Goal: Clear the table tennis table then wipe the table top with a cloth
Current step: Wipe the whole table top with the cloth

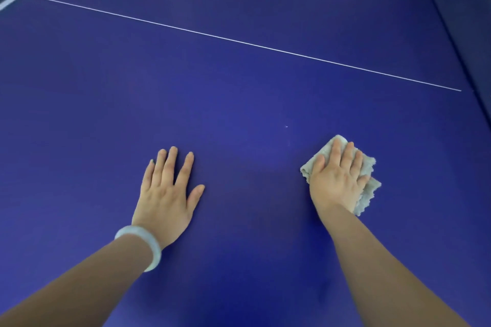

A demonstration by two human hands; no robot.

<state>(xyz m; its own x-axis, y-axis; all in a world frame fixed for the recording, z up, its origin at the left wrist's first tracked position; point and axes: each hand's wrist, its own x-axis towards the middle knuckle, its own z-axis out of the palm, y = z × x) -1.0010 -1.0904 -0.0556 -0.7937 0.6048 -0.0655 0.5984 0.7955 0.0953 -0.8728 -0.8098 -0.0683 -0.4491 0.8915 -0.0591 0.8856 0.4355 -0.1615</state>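
- Where the right hand (336,180) presses it, the crumpled cloth (369,194) lies on the blue table top (239,87), right of centre.
- Right-hand fingers: straight, flat on the cloth.
- Left hand (167,194): flat on the table top, fingers spread, holding nothing.

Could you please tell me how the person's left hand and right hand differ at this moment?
The left hand rests directly on the table top, while the right hand presses a cloth onto it. The left hand's fingers spread wide; the right hand's lie closer together. The left wrist wears a pale bangle; the right wrist is bare. Both lie flat, palm down, fingers straight.
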